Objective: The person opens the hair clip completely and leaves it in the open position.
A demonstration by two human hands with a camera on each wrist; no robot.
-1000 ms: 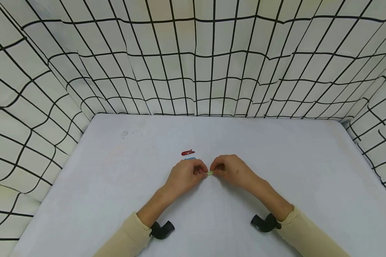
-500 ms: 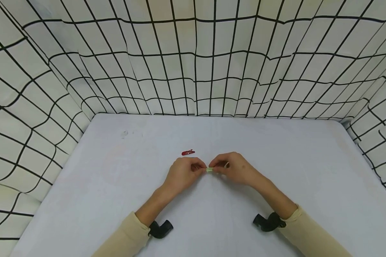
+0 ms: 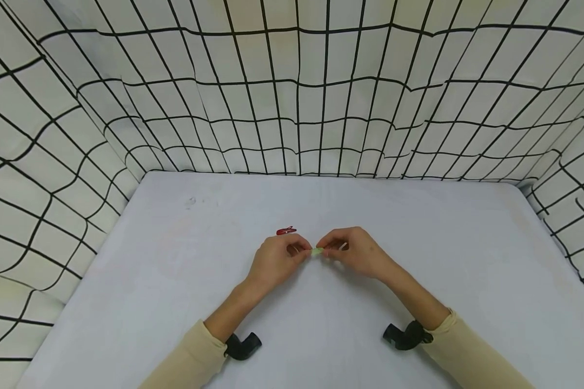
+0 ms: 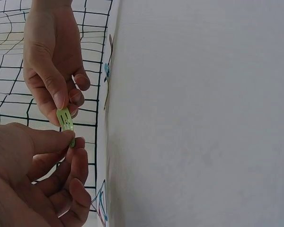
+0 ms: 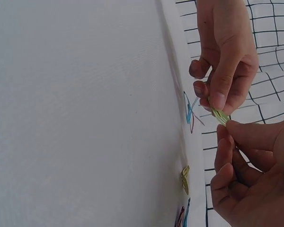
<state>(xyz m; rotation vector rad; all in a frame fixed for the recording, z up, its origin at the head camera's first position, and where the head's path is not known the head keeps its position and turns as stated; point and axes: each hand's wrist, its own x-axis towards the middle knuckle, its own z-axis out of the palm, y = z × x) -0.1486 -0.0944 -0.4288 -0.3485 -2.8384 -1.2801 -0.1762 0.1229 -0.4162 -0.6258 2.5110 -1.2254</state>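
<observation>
A light green snap hair clip (image 3: 317, 252) spans the small gap between the two hands, above the white table. My left hand (image 3: 276, 260) pinches one end between thumb and fingers. The other end sits in a pinch of my right hand (image 3: 359, 252). Slots along the body of the green hair clip (image 4: 65, 119) show in the left wrist view, where its narrow tip lies at the left thumb. Just behind the left hand lies a red hair clip (image 3: 286, 230).
In the right wrist view, a blue clip (image 5: 188, 112) and an olive-yellow clip (image 5: 185, 180) lie on the table (image 5: 85, 118). A white wall with a black grid net (image 3: 311, 102) encloses the table's back and sides.
Both hands have moved slightly away from the body, carrying the green hair clip. A bit of blue seen behind the left hand one second ago is now hidden. The red clip stays put.
</observation>
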